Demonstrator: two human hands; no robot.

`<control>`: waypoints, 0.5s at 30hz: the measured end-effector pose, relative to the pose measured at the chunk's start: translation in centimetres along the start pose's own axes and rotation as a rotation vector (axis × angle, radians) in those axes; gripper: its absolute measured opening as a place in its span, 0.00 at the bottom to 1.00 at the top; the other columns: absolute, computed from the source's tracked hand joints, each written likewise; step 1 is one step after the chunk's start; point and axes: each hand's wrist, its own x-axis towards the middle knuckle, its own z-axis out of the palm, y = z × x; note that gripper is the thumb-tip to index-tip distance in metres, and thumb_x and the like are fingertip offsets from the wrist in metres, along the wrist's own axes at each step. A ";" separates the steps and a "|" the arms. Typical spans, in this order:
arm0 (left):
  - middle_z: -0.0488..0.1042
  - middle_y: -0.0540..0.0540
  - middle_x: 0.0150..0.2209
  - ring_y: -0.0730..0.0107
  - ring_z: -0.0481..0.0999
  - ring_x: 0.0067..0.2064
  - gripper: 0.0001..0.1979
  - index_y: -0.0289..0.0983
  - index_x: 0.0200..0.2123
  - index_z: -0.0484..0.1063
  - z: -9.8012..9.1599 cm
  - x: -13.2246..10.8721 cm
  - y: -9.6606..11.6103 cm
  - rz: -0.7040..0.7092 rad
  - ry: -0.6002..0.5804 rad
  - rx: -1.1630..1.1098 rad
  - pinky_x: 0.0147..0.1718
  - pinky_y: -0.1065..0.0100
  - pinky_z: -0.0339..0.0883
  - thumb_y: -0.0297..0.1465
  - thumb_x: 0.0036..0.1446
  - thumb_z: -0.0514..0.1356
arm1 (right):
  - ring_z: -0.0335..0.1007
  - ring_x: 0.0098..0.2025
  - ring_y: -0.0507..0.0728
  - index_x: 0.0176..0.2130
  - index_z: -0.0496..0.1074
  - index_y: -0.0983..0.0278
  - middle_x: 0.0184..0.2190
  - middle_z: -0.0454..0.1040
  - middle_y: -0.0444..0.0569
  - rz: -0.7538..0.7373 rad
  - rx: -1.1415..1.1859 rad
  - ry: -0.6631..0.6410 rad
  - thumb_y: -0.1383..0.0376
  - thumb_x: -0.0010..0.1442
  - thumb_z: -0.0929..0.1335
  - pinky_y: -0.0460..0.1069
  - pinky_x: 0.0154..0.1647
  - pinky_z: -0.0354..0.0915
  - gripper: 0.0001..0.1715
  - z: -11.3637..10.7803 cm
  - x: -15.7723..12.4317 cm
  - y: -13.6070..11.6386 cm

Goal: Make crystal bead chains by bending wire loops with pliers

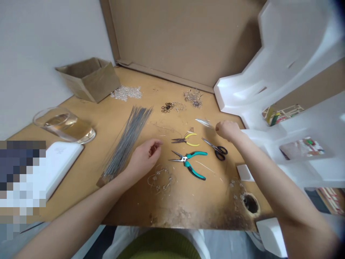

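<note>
My left hand (144, 156) hovers over the table with its fingers curled in toward the thumb; anything between them is too small to make out. It is beside a bundle of thin grey wires (128, 142). A loop of wire with clear beads (161, 179) lies just below it. My right hand (228, 130) is closed, fingertips down at the end of a small pile of short silvery wires (204, 122); what they grip is hidden. Between my hands lie yellow-handled pliers (184, 139), teal-handled long-nose pliers (184, 159) and black-handled scissors (215, 148).
At the back lie clear beads (126, 92), black rings (167, 107) and a heap of metal findings (193, 98). To the left stand a brown paper box (93, 81), a glass of amber liquid (64, 124) and a white slab (63, 158). A hole (250, 203) pierces the table's near-right corner.
</note>
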 end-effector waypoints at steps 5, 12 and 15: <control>0.73 0.48 0.30 0.72 0.70 0.29 0.11 0.36 0.38 0.71 0.5 0.1 -0.3 0.009 0.000 0.001 0.29 0.71 0.63 0.33 0.56 0.53 | 0.70 0.47 0.61 0.47 0.73 0.60 0.45 0.75 0.55 0.003 0.064 0.054 0.65 0.59 0.60 0.51 0.43 0.63 0.19 1.6 1.7 -0.6; 0.73 0.48 0.30 0.72 0.70 0.29 0.11 0.36 0.38 0.71 0.9 0.1 -0.6 0.019 -0.017 0.009 0.30 0.71 0.64 0.33 0.56 0.53 | 0.72 0.45 0.63 0.46 0.73 0.66 0.45 0.75 0.60 0.014 0.108 -0.017 0.65 0.55 0.63 0.51 0.42 0.65 0.19 1.8 4.2 -2.4; 0.73 0.48 0.30 0.73 0.70 0.29 0.11 0.36 0.39 0.70 0.9 0.2 -0.5 0.019 -0.026 -0.009 0.29 0.72 0.64 0.33 0.56 0.53 | 0.72 0.44 0.63 0.47 0.73 0.68 0.42 0.75 0.62 0.006 0.110 -0.088 0.67 0.50 0.66 0.51 0.41 0.66 0.23 1.1 4.5 -2.9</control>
